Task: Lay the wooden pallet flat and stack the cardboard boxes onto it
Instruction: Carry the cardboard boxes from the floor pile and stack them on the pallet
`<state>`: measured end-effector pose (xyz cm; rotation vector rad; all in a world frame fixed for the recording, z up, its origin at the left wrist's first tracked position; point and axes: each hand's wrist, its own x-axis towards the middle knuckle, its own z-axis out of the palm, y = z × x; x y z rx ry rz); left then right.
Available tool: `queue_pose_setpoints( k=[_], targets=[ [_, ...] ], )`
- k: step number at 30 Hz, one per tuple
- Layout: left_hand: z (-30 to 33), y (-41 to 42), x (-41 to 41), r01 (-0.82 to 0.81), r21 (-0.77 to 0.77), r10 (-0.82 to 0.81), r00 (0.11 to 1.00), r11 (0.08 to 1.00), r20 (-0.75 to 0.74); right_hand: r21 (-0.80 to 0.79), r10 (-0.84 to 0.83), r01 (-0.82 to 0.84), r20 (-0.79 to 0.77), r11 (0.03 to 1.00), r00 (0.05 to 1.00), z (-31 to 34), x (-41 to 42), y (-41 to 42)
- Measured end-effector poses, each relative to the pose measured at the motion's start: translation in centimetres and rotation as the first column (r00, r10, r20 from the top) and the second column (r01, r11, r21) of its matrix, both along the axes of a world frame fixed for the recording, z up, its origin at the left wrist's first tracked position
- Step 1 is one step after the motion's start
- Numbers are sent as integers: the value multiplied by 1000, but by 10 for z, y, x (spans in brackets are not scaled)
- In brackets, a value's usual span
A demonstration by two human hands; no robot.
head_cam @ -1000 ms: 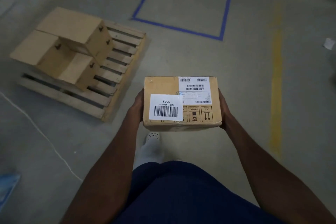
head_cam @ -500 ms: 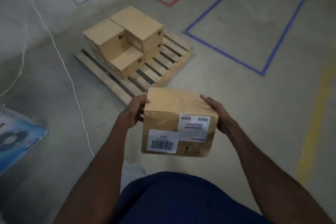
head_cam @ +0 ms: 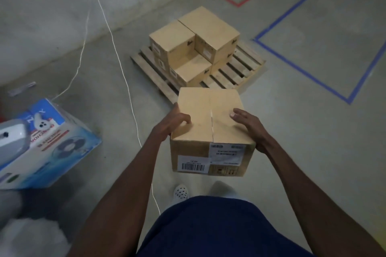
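I hold a brown cardboard box [head_cam: 211, 123] with white barcode labels on its near face, in the air in front of my body. My left hand [head_cam: 173, 123] grips its left top edge with curled fingers. My right hand [head_cam: 248, 127] grips the right edge, fingers lying on the top. Beyond the box, a wooden pallet [head_cam: 240, 71] lies flat on the concrete floor. Several plain cardboard boxes [head_cam: 194, 46] are stacked on the pallet's left part, two levels high at the back, one level at the front. The pallet's right slats are bare.
A blue and white fan carton [head_cam: 48, 146] lies on the floor at left with a grey device on it. A white cord [head_cam: 117, 52] runs across the floor past the pallet. Blue tape [head_cam: 313, 75] and red tape [head_cam: 240, 3] mark the floor. A concrete wall stands behind.
The view has swung toward the pallet, which now lies straight ahead and nearer. The held box has tipped so its top faces me, and both hands have shifted onto its top edges.
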<state>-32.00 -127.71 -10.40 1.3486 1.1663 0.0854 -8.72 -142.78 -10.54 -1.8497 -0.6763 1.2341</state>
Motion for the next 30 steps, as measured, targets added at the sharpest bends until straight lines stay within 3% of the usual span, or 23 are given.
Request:
queue_pose_setpoints(
  k=[11,17,23,30],
  targets=[
    [-22,155,8,-40,72,37,998,997,41,-3,19,-19,88,1000,996,-26,9,163],
    [-34,259,21,-35,64,38,998,997,-48,21,37,-39,70,999,997,-49,18,273],
    [-48,361,53,103,27,-100,989,994,-105,-18,-33,34,87,999,996,-55,31,344],
    [-54,474,97,214,3,-214,976,977,-28,-42,-178,187,168,981,970,-70,48,434]
  ],
)
